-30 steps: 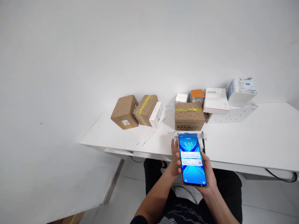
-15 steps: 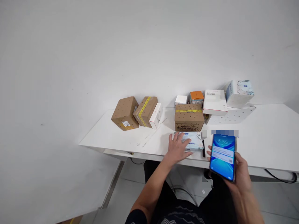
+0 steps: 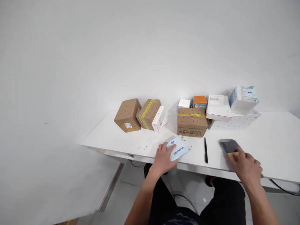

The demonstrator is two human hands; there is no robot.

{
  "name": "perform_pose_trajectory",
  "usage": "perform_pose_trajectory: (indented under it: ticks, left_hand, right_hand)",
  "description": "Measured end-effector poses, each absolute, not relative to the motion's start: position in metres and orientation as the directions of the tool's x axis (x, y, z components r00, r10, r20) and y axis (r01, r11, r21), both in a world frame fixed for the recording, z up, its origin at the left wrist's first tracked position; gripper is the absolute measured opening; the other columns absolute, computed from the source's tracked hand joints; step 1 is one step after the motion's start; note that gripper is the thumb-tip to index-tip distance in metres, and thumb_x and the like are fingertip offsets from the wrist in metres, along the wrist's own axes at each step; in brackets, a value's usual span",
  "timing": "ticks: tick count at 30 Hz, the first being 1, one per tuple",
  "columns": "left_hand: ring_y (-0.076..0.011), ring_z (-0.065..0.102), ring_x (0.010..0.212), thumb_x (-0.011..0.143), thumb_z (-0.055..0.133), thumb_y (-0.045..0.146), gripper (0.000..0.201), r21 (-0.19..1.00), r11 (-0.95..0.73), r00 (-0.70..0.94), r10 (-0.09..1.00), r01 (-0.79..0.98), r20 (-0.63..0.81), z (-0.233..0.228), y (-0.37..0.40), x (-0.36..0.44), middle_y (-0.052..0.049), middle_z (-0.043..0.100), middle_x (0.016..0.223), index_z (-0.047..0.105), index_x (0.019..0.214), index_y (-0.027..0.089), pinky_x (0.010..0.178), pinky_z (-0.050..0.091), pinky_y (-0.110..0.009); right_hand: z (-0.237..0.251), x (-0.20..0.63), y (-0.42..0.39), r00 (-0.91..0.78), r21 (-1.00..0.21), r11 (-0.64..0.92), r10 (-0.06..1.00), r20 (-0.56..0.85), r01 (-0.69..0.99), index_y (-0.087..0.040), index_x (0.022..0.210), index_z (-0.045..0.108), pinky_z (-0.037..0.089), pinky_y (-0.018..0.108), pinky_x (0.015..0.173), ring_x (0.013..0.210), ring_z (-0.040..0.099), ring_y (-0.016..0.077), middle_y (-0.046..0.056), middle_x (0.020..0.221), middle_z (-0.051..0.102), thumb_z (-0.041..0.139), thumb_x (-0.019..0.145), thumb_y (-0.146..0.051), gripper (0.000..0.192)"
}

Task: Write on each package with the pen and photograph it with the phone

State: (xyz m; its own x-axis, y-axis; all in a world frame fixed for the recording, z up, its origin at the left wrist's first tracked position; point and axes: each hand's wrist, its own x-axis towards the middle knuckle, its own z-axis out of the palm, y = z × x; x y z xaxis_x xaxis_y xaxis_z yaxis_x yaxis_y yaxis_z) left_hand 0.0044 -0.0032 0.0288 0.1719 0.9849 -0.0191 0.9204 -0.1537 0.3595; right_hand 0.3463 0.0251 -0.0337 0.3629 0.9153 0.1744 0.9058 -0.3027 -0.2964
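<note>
Head view — left hand (image 3: pixel 161 158) gripping tissue pack (image 3: pixel 178 149), right hand (image 3: pixel 246 166) on phone (image 3: pixel 229 146)

Both forearms are bare, with no sleeve, watch or ring visible on them. The left hand (image 3: pixel 163 158) and the right hand (image 3: pixel 246 165) wear no gloves. Lower down the person wears black trousers (image 3: pixel 217 200). At the bottom edge a dark garment (image 3: pixel 174 218) shows thin grey wavy lines.

A blue-and-white tissue pack (image 3: pixel 178 150) lies tilted near the white table's (image 3: pixel 269 143) front edge; a dark phone (image 3: pixel 230 146) rests flat to its right
</note>
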Motion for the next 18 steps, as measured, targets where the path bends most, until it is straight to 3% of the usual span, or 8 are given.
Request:
perform_pose_trajectory:
  ticks: [5,10,14,18]
  left_hand:
    - [-0.0338,0.044,0.113,0.074,0.062,0.032,0.057,0.288,0.095,-0.128,0.987,0.953,0.101,0.031,-0.014,-0.024,-0.014,0.046,0.126,0.053,0.131,0.025,0.094,0.043,-0.048]
    - [-0.0328,0.047,0.109,0.07,0.068,0.032,0.057,0.295,0.059,-0.166,0.921,0.953,0.351,0.049,-0.007,-0.032,-0.013,0.049,0.12,0.058,0.126,0.024,0.093,0.045,-0.047]
    - [-0.0344,0.044,0.118,0.072,0.069,0.034,0.055,0.276,0.03,-0.197,0.775,0.961,0.601,0.088,0.029,-0.045,-0.015,0.046,0.124,0.058,0.124,0.022,0.1,0.04,-0.051]
    - [-0.0441,0.041,0.121,0.07,0.072,0.037,0.061,0.393,0.089,-0.344,0.682,0.915,0.646,0.121,0.101,-0.075,-0.018,0.045,0.127,0.057,0.126,0.018,0.095,0.038,-0.063]
  right_hand:
    - [-0.046,0.344,0.031,0.413,-0.328,-0.339,0.891,0.189,0.882,-0.013,0.124,0.06,0.042,0.064,0.08,0.109,0.049,0.0508,0.027,0.116,0.058,0.048,0.077,-0.058,0.066]
    - [-0.058,0.35,0.03,0.42,-0.427,-0.294,0.876,0.238,0.855,-0.016,0.12,0.063,0.039,0.071,0.08,0.113,0.045,0.0536,0.028,0.123,0.055,0.052,0.072,-0.065,0.07]
    - [-0.052,0.35,0.021,0.398,-0.434,-0.224,0.842,0.365,0.873,-0.016,0.121,0.062,0.039,0.07,0.082,0.119,0.042,0.0519,0.028,0.131,0.049,0.048,0.079,-0.061,0.063]
    - [-0.041,0.345,0.01,0.277,-0.354,-0.093,0.812,0.514,0.931,-0.005,0.113,0.064,0.04,0.063,0.091,0.118,0.049,0.0447,0.031,0.123,0.053,0.037,0.087,-0.056,0.063]
